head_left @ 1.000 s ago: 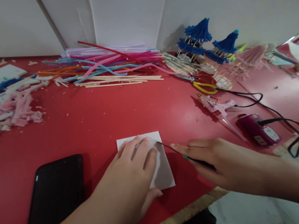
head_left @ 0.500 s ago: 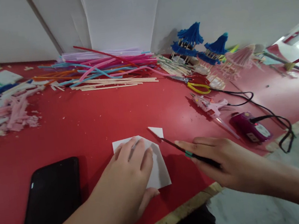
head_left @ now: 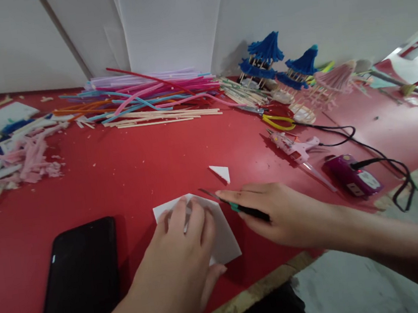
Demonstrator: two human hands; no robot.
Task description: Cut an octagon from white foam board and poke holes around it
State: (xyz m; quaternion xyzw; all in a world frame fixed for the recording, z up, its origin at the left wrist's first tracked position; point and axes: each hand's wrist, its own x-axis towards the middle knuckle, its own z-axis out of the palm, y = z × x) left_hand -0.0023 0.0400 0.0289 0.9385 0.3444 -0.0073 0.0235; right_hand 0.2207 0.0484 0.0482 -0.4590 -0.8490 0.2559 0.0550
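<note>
My left hand [head_left: 178, 251] lies over a white piece of paper or board [head_left: 224, 231], its fingers somewhat bent and slightly apart, pressing on it. In my right hand [head_left: 277, 211] is a black craft knife [head_left: 253, 212] with a green part. Its thin blade points left, close to the upper right edge of the white piece. A small white triangular offcut [head_left: 221, 172] lies on the red table [head_left: 118, 162], just beyond the blade and apart from the larger piece.
A black phone [head_left: 81, 279] lies at left. Coloured sticks [head_left: 148, 93] line the back, with pink and white scraps [head_left: 34, 157] at far left. Blue-roofed models [head_left: 266, 50], yellow-handled pliers [head_left: 279, 122], a pink glue gun [head_left: 297, 148] and a corded purple power box [head_left: 352, 174] are at right.
The knife in my right hand has moved left, away from the small triangle to the larger piece's edge. The triangle now lies slightly farther back. My left hand still rests on the white piece.
</note>
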